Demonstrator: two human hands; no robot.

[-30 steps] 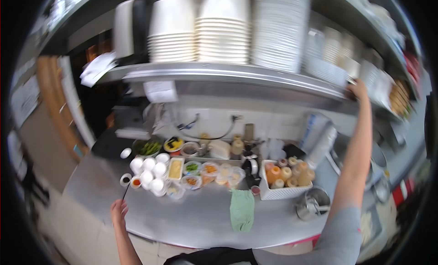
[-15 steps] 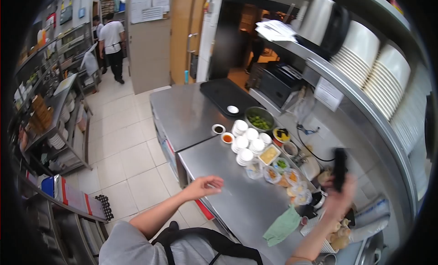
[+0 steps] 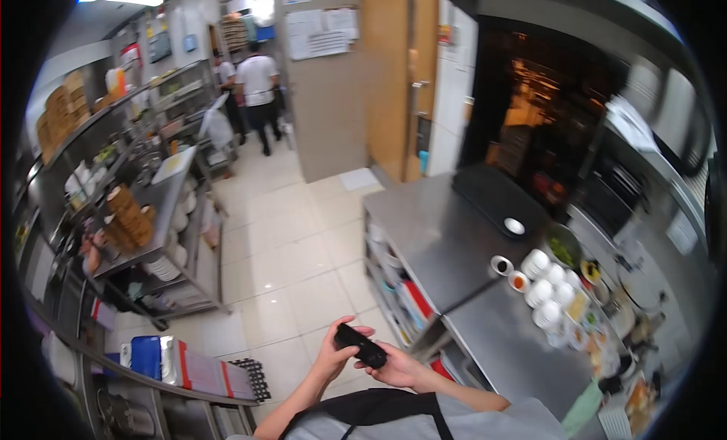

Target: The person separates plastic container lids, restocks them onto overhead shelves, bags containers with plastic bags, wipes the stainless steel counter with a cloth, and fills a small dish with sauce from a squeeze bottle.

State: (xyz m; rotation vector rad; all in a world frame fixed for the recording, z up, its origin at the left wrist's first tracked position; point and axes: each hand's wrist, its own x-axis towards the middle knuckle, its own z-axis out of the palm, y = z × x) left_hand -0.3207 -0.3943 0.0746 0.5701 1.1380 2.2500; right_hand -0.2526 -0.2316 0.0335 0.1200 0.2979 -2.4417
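Observation:
A black oblong object point(image 3: 360, 346) is held between my two hands in front of my body, above the floor. My left hand point(image 3: 333, 352) grips its left end, thumb across it. The fingers of my right hand point(image 3: 394, 366) are round its right end. To the right, a steel counter point(image 3: 522, 345) carries stacked white cups point(image 3: 547, 288), a small dish of dark sauce point(image 3: 501, 265), a dish of red sauce point(image 3: 519, 281) and a green cloth point(image 3: 583, 407).
A black tray point(image 3: 492, 198) lies on the back counter. Two people point(image 3: 257, 80) in white tops stand in the aisle at the back. Steel shelving point(image 3: 163, 235) with bowls lines the left side. Blue and red-edged boxes point(image 3: 204, 366) sit low at the left.
My view has turned left toward the aisle. My right hand has brought the black object from beside the shelf down to my front, and my left hand has closed on it too.

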